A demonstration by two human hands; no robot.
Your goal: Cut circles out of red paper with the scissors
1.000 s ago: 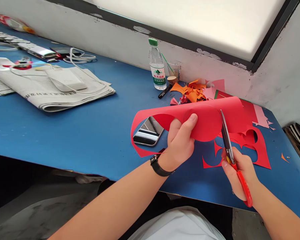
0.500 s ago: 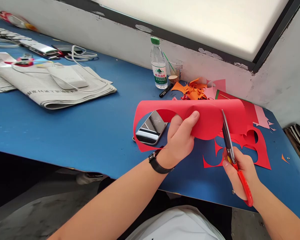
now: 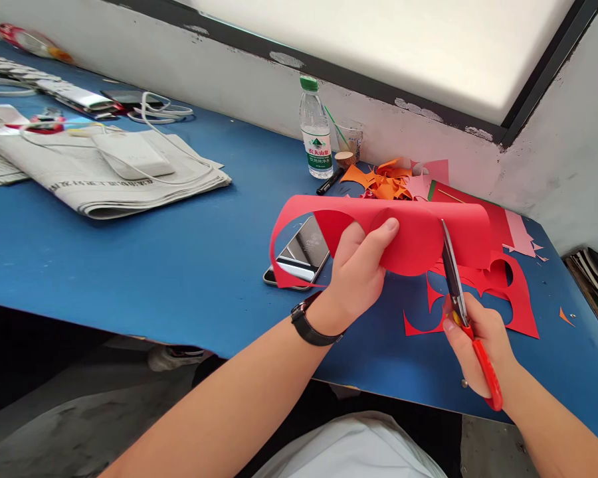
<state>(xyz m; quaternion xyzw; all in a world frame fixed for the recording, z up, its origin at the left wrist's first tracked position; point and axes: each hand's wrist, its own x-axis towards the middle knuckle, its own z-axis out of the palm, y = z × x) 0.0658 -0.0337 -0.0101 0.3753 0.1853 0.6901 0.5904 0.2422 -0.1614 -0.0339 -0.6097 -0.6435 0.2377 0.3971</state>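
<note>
My left hand (image 3: 357, 275) is closed on a sheet of red paper (image 3: 418, 238), thumb on top, holding it up above the blue table (image 3: 154, 245). A round shape is partly cut into the sheet, and a curled strip of it loops out to the left. My right hand (image 3: 478, 345) grips red-handled scissors (image 3: 456, 292), whose blades point up into the paper's lower edge. A black watch sits on my left wrist.
A phone (image 3: 299, 255) lies under the curled strip. Red offcuts (image 3: 503, 292) lie under the scissors, with orange scraps (image 3: 383, 180), a water bottle (image 3: 315, 129), a cup and a black marker at the wall. Newspapers (image 3: 104, 176) with a white charger and cables are at the left.
The curled left strip of the paper has lifted and swung slightly as my left hand turned the sheet. The scissors have stayed almost in place at the cut.
</note>
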